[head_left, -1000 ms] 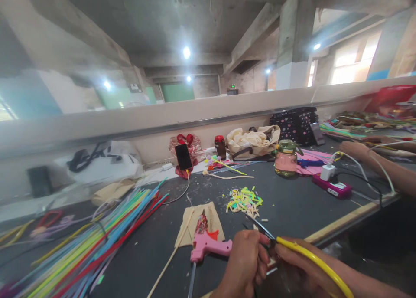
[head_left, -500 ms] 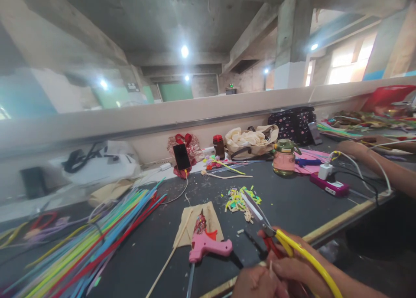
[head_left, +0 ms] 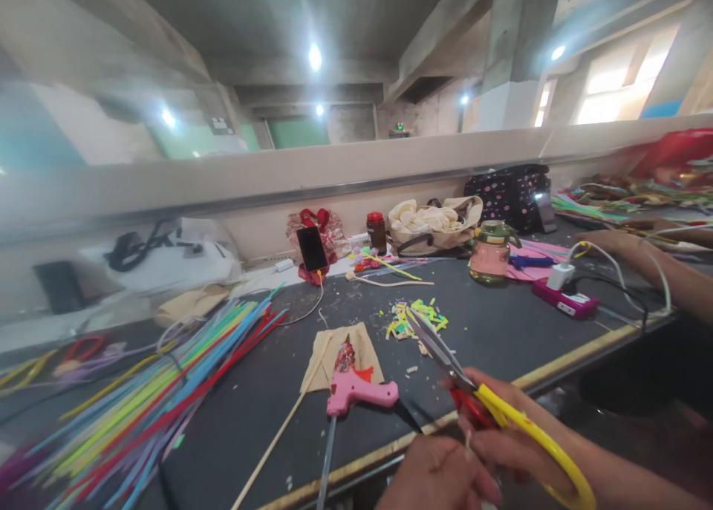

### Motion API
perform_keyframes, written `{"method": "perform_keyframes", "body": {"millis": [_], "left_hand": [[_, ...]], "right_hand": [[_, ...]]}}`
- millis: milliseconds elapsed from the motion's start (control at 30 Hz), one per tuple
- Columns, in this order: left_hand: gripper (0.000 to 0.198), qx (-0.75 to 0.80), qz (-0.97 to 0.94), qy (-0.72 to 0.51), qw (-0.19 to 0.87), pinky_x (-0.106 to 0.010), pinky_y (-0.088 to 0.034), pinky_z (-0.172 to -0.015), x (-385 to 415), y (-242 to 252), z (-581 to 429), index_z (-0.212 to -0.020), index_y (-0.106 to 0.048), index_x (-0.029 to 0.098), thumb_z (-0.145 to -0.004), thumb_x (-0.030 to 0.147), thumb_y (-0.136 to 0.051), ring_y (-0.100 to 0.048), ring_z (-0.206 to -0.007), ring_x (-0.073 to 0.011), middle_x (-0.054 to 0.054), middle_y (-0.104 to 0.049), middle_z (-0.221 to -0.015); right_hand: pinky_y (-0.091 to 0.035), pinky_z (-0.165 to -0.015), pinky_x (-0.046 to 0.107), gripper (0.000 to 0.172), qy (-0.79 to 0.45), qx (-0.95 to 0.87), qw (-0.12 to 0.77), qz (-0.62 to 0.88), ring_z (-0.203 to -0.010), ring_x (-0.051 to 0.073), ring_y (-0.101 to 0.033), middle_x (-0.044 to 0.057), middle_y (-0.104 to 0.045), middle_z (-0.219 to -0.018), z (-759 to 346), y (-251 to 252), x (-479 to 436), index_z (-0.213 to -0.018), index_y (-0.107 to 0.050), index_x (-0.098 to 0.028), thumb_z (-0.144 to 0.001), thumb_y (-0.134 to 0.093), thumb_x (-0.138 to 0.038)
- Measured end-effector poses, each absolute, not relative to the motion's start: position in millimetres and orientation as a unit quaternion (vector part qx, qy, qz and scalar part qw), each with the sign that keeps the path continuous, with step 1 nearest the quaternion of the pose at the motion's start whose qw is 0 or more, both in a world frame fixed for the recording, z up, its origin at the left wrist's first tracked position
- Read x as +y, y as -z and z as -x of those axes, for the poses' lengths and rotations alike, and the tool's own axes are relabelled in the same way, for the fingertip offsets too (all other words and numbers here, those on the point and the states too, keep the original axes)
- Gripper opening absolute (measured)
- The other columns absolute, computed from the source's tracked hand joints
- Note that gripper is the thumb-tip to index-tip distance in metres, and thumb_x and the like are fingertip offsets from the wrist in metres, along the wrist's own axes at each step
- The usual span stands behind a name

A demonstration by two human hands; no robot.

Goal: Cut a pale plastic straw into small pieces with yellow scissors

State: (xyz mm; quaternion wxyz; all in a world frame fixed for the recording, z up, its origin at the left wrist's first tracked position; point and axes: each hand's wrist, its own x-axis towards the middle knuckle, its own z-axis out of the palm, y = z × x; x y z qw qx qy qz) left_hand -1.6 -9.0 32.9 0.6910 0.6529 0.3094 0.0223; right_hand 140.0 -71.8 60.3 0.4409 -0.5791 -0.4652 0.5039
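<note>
My right hand grips red-handled scissors whose blades point up and left over the dark table. A yellow tube runs along that hand and wrist. At the bottom edge my left hand is closed, pinching a thin pale stick next to the scissors' handles. A pink glue gun lies on a tan cloth just left of my hands. Small cut coloured bits are piled beyond the blades.
A bundle of long coloured straws covers the table's left. A phone, dark jar, cloth bag, pink jar and a pink power strip stand farther back. Another person's forearm rests at right.
The scissors' blades lifted from low by my hands to pointing up and left. My left hand dropped toward the bottom edge. The view tilted down slightly.
</note>
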Motion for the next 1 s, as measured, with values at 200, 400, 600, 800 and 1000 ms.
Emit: {"method": "perform_keyframes", "body": {"millis": [200, 400, 600, 800, 1000], "left_hand": [[0.04, 0.239, -0.646, -0.029, 0.725, -0.02, -0.016, -0.034, -1.3, -44.4, 3.6, -0.064, -0.057, 0.014, -0.076, 0.045, -0.034, -0.024, -0.028, -0.0043, 0.006, -0.04, -0.037], [0.035, 0.241, -0.656, -0.01, 0.715, -0.018, -0.017, -0.033, 2.1, -50.1, 7.3, -0.064, -0.057, 0.014, -0.077, 0.037, -0.034, -0.025, -0.028, -0.004, 0.007, -0.04, -0.036], [0.034, 0.231, -0.643, -0.001, 0.73, -0.018, -0.017, -0.032, 2.8, -53.8, 10.6, -0.064, -0.058, 0.014, -0.076, 0.035, -0.035, -0.025, -0.026, -0.0043, 0.007, -0.04, -0.034], [0.033, 0.261, -0.605, 0.009, 0.752, -0.018, -0.02, -0.032, 0.0, -53.9, 8.0, -0.058, -0.059, 0.013, -0.071, 0.035, -0.038, -0.029, -0.026, -0.0045, 0.005, -0.041, -0.032], [0.059, 0.346, -0.521, 0.024, 0.78, -0.018, -0.019, -0.03, 3.1, -39.1, 12.7, -0.07, -0.064, 0.01, -0.07, 0.055, -0.026, -0.036, -0.026, -0.0062, 0.001, -0.048, -0.034]], "right_hand": [[-0.036, -0.033, 0.012, 0.047, -0.521, -0.499, 0.465, 0.513, -0.042, 0.004, -0.045, -0.004, -0.052, -0.074, -146.5, -52.6, -70.4, -0.116, -0.035, -0.023, -0.074, -0.056, -0.025], [-0.035, -0.034, 0.011, 0.053, -0.527, -0.502, 0.464, 0.505, -0.044, 0.004, -0.044, -0.003, -0.052, -0.075, -145.2, -53.7, -68.3, -0.12, -0.032, -0.023, -0.075, -0.058, -0.026], [-0.034, -0.034, 0.012, 0.051, -0.512, -0.513, 0.472, 0.502, -0.044, 0.004, -0.043, -0.002, -0.054, -0.072, -140.2, -58.4, -67.2, -0.114, -0.037, -0.02, -0.071, -0.061, -0.031], [-0.034, -0.037, 0.012, 0.052, -0.537, -0.51, 0.456, 0.493, -0.044, 0.003, -0.042, -0.003, -0.051, -0.073, -141.5, -54.1, -68.9, -0.119, -0.034, -0.022, -0.074, -0.061, -0.029], [-0.038, -0.035, 0.013, 0.054, -0.537, -0.498, 0.461, 0.501, -0.047, 0.007, -0.051, -0.004, -0.051, -0.07, -147.2, -51.2, -65.4, -0.12, -0.031, -0.022, -0.074, -0.06, -0.03]]}}
